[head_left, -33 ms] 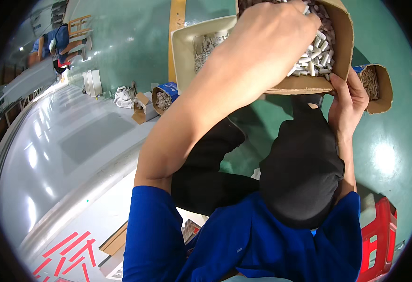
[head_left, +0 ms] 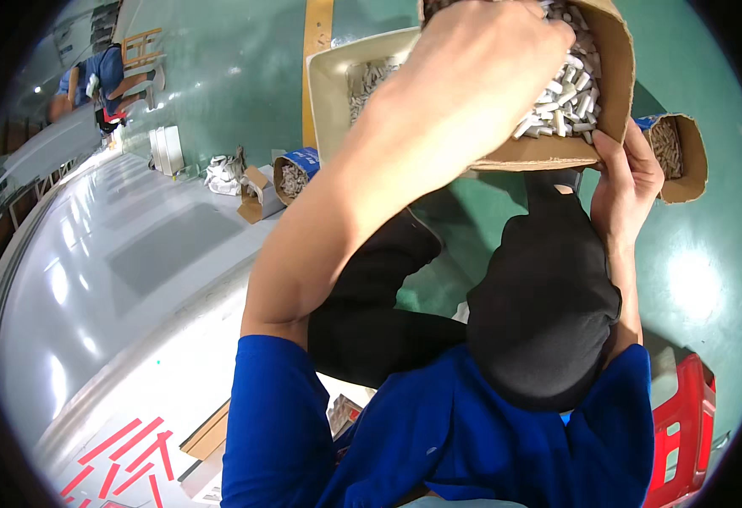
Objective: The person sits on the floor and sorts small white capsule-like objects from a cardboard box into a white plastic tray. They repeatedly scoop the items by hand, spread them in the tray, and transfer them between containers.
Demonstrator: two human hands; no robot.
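A brown cardboard box (head_left: 548,152) of small whitish-grey cylindrical pieces (head_left: 570,95) is at the top of the view. Reaching across from the left, my left hand (head_left: 493,63) is down over the pieces with its fingers curled in. Its fingertips are mostly hidden, so I cannot make out what is in them. At the box's near right corner, my right hand (head_left: 629,182) grips the cardboard between thumb and fingers. A cream plastic bin (head_left: 330,110) with similar, smaller-looking pieces sits left of the box, partly covered by my left forearm.
To the right, another cut-open carton (head_left: 694,161) holds tan pieces. On the left stand a blue-printed carton (head_left: 303,159) of pieces, a small open box (head_left: 256,203) and a white bag (head_left: 223,173). A red plastic stool (head_left: 688,423) is at lower right. A person (head_left: 108,76) sits far left.
My left hand and the cardboard box have shifted very slightly left. My right hand keeps its grip on the corner.
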